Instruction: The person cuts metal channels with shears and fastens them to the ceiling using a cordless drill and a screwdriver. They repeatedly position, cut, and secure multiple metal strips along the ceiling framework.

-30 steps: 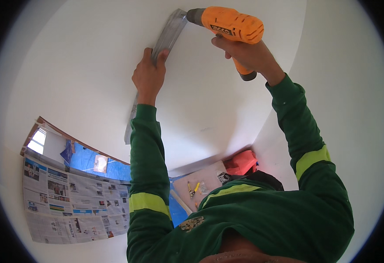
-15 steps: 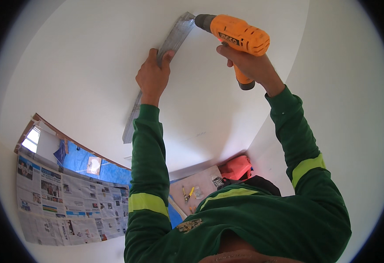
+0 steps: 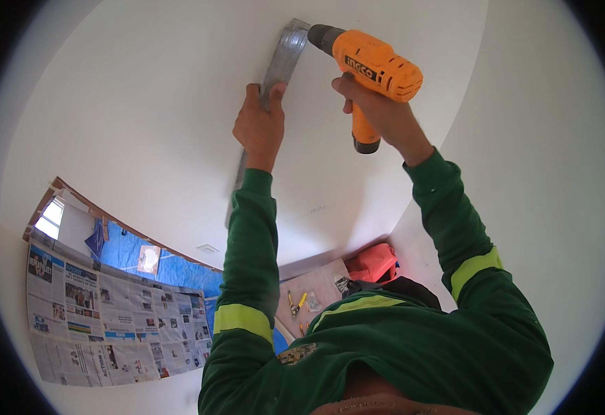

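My left hand (image 3: 259, 128) grips a long grey metal bar (image 3: 285, 61), thumb on one side and fingers on the other. The bar slants up the white wall; its lower part runs behind my left wrist and sleeve. In my right hand (image 3: 385, 117) is an orange cordless drill (image 3: 375, 63) with a black chuck, held by its handle. The chuck points left, at the upper end of the bar. Whether the drill's tip touches the metal is too small to tell.
Newspaper sheets (image 3: 116, 315) cover a panel at lower left, below a wood-edged opening (image 3: 143, 245) showing blue sheeting. A pale board (image 3: 316, 280) below bears pliers (image 3: 293, 304) and small parts. Beside it lies a red bag (image 3: 374, 263). A small white wall plate (image 3: 208, 248) sits low.
The bar's lower end has swung right, bringing it nearer upright, and my left hand has shifted right with it. The drill has dropped slightly, its handle moving left.
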{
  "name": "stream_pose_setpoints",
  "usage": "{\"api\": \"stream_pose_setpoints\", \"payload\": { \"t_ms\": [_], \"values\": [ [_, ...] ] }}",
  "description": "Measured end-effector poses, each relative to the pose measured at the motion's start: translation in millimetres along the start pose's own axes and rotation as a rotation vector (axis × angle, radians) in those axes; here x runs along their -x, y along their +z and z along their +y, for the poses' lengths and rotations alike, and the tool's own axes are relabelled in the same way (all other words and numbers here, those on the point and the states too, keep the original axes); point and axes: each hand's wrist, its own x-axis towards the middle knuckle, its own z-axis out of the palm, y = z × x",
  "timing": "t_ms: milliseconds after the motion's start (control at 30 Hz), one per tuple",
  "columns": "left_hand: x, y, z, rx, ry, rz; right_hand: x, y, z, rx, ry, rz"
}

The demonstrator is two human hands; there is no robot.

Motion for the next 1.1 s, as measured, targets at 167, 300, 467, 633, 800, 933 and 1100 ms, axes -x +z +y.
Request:
{"api": "stream_pose_setpoints", "payload": {
  "t_ms": [167,300,467,633,800,933,1100],
  "values": [
    [10,8,9,0.023,-0.039,0.010,5,10,7,-0.106,0.018,0.008],
    [10,6,10,0.009,-0.048,-0.006,4,9,6,-0.138,0.023,0.004],
    [11,5,10,0.020,-0.028,0.023,2,4,4,-0.087,0.045,-0.022],
    [15,10,15,0.053,-0.064,0.021,3,2,2,-0.146,0.021,-0.023],
    [17,13,17,0.056,-0.104,0.006,2,1,0,-0.138,0.035,-0.014],
    [20,17,17,0.080,-0.105,0.040,4,4,-1,-0.239,0.055,-0.034],
    [26,27,23,0.125,-0.149,0.047,9,9,6,-0.411,0.084,-0.045]
  ]
}}
